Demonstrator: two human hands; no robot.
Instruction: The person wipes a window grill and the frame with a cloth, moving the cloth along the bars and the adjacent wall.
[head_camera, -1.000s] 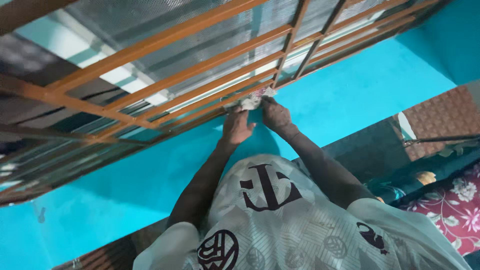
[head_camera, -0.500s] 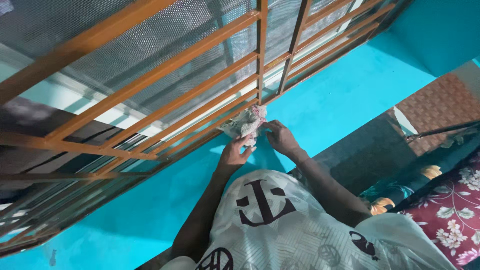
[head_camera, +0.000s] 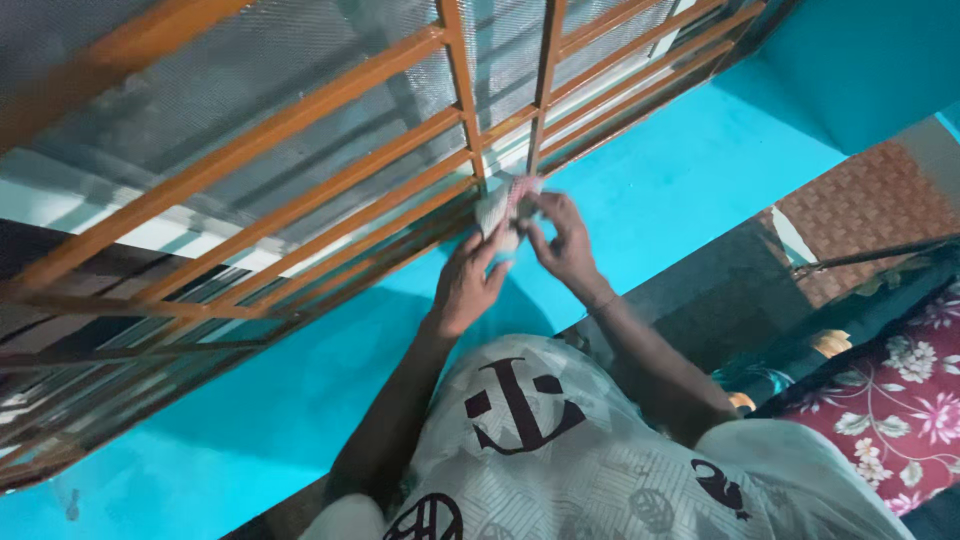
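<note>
A small, crumpled cloth of pale fabric with reddish print (head_camera: 505, 205) is held up against the lower bars of an orange-painted metal window grille (head_camera: 300, 205), just where two upright bars meet the bottom rails. The cloth is judged to be light, soft and limp: it can be bunched, folded or pulled without harm, and it is best taken by a gathered wad or by an edge. The left hand (head_camera: 468, 285) is raised beneath it, its fingers closed loosely about the lower part of the wad. The right hand (head_camera: 562, 240) is set at the cloth's right side, where a corner appears to be pinched between thumb and fingertips; motion blur leaves the exact closure unclear. Behind the grille a grey wire mesh (head_camera: 330, 130) is seen, and below it a bright turquoise painted wall (head_camera: 680, 190).
</note>
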